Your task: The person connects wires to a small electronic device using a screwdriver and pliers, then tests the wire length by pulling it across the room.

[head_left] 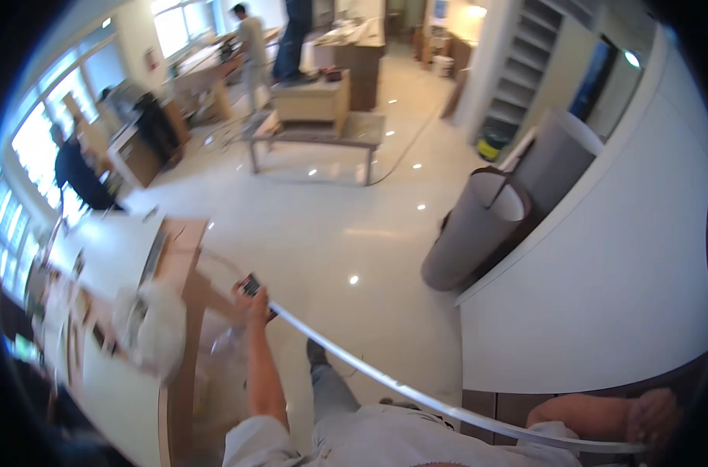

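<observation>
My left hand (253, 300) is closed round a small black and red case, which looks like a tape measure (250, 285). From this hand a long, narrow white strip (416, 397), like a drawn-out tape blade, runs across in front of my body to the lower right. There its end meets my right hand (653, 418), which is blurred but looks closed at the strip. The strip's middle hangs free, over my leg and shirt front.
A workbench (124, 389) to my left bears boards and a plastic bag (153, 327). Two grey rolls (474, 229) lean against the curved white panel (587, 303) on my right. Farther off stand a low bench (315, 140) and several people. A cable (407, 156) crosses the floor.
</observation>
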A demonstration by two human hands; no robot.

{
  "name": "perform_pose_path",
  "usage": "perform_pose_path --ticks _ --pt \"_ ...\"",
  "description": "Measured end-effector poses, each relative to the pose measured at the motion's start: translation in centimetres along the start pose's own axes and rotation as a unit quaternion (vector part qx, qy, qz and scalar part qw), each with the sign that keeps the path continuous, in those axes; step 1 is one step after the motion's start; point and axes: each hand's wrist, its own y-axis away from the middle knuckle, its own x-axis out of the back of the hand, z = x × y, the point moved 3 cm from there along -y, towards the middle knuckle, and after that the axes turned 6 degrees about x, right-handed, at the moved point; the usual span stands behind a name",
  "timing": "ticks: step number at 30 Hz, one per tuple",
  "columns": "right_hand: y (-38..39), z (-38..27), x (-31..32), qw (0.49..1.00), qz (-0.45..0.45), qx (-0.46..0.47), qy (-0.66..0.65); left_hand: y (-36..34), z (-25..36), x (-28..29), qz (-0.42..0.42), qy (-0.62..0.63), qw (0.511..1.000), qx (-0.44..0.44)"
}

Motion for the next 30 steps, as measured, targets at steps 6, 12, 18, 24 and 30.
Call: perform_pose_path --ticks 6,12,18,24,30 --pt "-4.6 16.2 -5.1 0.978 0.155 0.032 0.135 -14.8 4.0 -11.0 0.008 -0.052 0.998 -0.047" --pt "-7.9 27.1 -5.4 0.942 0.172 0.021 0.287 -25.4 10.2 -26.5 -0.077 -0.095 0.992 -0.019" --pt "-9.6 36.0 -3.9 0.918 0.238 -0.002 0.316 -32.4 13.5 -41.3 -0.127 -0.135 0.981 -0.058" --pt "-9.0 46.2 1.1 0.934 0.224 0.021 0.277 -37.6 15.0 -52.0 -0.175 -0.114 0.977 -0.047" --pt "-11.5 56.9 4.1 0.904 0.238 -0.005 0.356 -45.3 16.3 -60.0 -0.178 -0.112 0.976 -0.055"
